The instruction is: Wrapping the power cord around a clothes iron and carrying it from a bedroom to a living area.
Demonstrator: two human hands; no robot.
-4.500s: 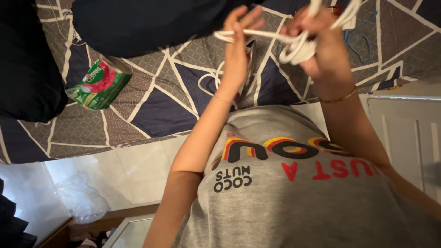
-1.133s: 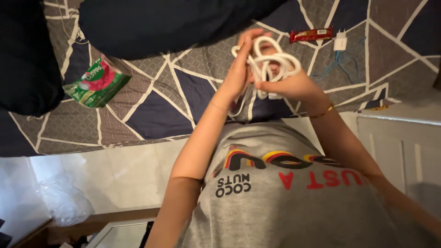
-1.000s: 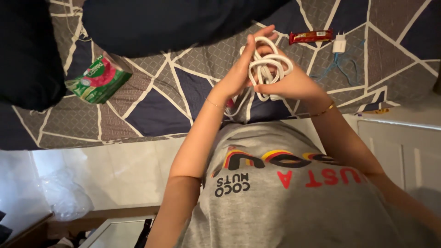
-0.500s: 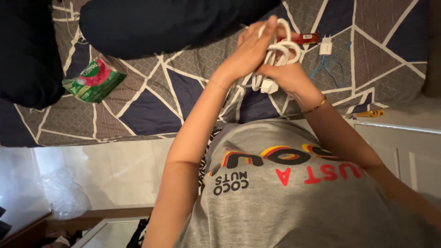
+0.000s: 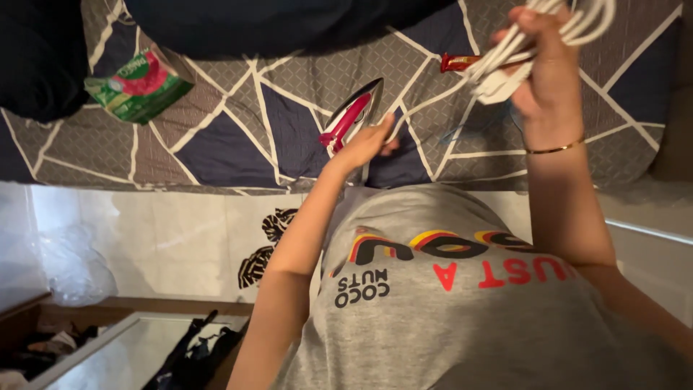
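Cord (image 5: pixel 548 32) bundled and raised, far right, above the bed (image 5: pixel 238 123).
Right hand (image 5: pixel 548 72) clenched on limp, light loops; left hand (image 5: pixel 364 144) touches the iron (image 5: pixel 350 115), grip unclear. Hold near the plug.

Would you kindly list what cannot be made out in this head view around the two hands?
- Coiled white cable in the right hand: its loops are cut off by the top edge.
- Pink and silver clothes iron: its rear is hidden behind the left hand.
- Red snack bar: partly covered by the cable.
- Dark blue pillow: cut off by the top edge.
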